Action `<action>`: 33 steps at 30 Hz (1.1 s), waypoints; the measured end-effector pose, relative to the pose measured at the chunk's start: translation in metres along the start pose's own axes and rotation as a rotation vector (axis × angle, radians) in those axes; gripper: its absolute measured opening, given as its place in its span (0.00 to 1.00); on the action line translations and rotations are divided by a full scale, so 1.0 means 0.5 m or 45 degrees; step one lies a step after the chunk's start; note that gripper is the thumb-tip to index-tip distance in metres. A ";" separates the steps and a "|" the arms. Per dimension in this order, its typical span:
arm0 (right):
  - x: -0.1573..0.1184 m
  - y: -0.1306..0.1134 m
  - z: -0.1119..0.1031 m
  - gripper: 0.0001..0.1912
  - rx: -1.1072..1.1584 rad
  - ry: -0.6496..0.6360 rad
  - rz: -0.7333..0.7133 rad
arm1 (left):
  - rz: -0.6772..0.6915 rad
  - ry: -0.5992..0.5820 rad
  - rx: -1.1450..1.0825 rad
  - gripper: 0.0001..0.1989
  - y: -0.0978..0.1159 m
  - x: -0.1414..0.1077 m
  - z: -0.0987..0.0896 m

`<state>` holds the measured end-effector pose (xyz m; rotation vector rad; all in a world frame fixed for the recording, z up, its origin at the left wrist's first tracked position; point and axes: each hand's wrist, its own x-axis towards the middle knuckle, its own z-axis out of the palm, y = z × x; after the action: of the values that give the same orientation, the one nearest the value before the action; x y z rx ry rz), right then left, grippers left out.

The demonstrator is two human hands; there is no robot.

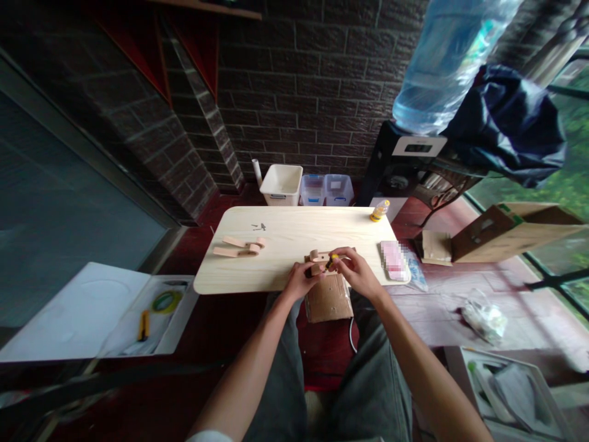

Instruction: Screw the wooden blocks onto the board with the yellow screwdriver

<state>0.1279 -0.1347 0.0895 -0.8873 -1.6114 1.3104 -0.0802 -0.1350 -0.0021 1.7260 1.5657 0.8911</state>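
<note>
My right hand [358,271] pinches a short yellow-and-black screwdriver [332,261], its lower end pointing down at a wooden piece [315,254] with a rounded end. My left hand [299,282] is closed on that wooden piece near the table's front edge, its fingertips close to the screwdriver's tip. Beneath both hands, a sheet of brown cardboard [329,301] hangs over the edge toward my lap. Two similar wooden pieces [235,248] with round ends lie at the left of the table. Several dark screws [259,227] are scattered behind them.
The pale wooden table [304,224] carries a yellow-capped clear bottle [380,211] and a pink packet [392,260] at its right. Plastic bins [281,184] stand behind it, a water dispenser [405,153] back right. An open white box [179,319] sits left, cardboard boxes [488,236] right.
</note>
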 end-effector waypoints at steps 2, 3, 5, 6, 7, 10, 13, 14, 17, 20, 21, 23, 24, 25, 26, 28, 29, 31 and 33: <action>0.000 -0.004 -0.001 0.20 -0.033 -0.027 -0.017 | 0.020 -0.020 -0.024 0.17 0.004 0.000 -0.003; 0.000 -0.006 -0.002 0.20 -0.050 -0.041 -0.023 | 0.028 -0.033 -0.034 0.16 0.006 0.000 -0.004; -0.001 -0.010 -0.002 0.19 -0.076 -0.064 -0.024 | 0.023 -0.046 -0.035 0.16 0.008 0.000 -0.006; -0.001 -0.011 -0.002 0.19 -0.084 -0.068 -0.020 | 0.016 -0.044 -0.026 0.16 0.009 0.000 -0.006; -0.001 -0.013 -0.002 0.19 -0.087 -0.068 -0.015 | 0.006 -0.037 -0.011 0.17 0.009 0.000 -0.006; 0.000 -0.014 -0.001 0.18 -0.079 -0.080 0.005 | -0.006 -0.026 0.021 0.18 0.007 0.000 -0.004; 0.004 -0.010 -0.001 0.17 -0.040 -0.074 0.010 | -0.015 -0.023 0.020 0.17 0.006 0.001 -0.002; 0.005 -0.008 -0.001 0.18 -0.022 -0.069 0.015 | -0.020 -0.022 0.019 0.17 0.005 0.001 -0.002; 0.007 -0.003 0.000 0.19 0.002 -0.060 0.027 | -0.034 -0.028 0.023 0.17 0.006 0.002 -0.002; 0.005 -0.005 0.001 0.19 -0.020 -0.052 0.023 | -0.039 -0.039 0.021 0.18 0.005 0.002 -0.004; 0.004 -0.006 0.001 0.19 -0.027 -0.052 0.021 | -0.033 -0.042 0.020 0.18 0.005 0.001 -0.004; 0.003 -0.010 0.000 0.19 -0.032 -0.060 0.022 | -0.010 -0.041 0.021 0.18 0.004 0.001 -0.004; 0.002 -0.011 -0.001 0.19 -0.032 -0.068 0.025 | 0.001 -0.036 0.026 0.17 0.004 0.000 -0.004; 0.002 -0.013 -0.002 0.20 -0.031 -0.076 0.028 | 0.005 -0.031 0.032 0.17 0.003 0.000 -0.004; 0.003 -0.014 -0.003 0.20 -0.028 -0.083 0.031 | 0.002 -0.026 0.035 0.17 0.003 -0.001 -0.004; 0.004 -0.015 -0.004 0.21 -0.026 -0.093 0.039 | -0.015 -0.018 0.031 0.18 0.002 -0.001 -0.003; 0.005 -0.015 -0.004 0.21 -0.026 -0.091 0.042 | -0.020 -0.019 0.024 0.18 0.002 -0.001 -0.003; 0.007 -0.015 -0.004 0.21 -0.029 -0.079 0.046 | -0.019 -0.021 0.009 0.18 0.002 -0.001 -0.003; 0.007 -0.013 -0.002 0.21 -0.024 -0.070 0.046 | -0.016 -0.021 0.003 0.18 0.003 -0.001 -0.003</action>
<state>0.1276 -0.1324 0.0968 -0.9032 -1.6595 1.3573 -0.0808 -0.1356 0.0000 1.7189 1.5660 0.8667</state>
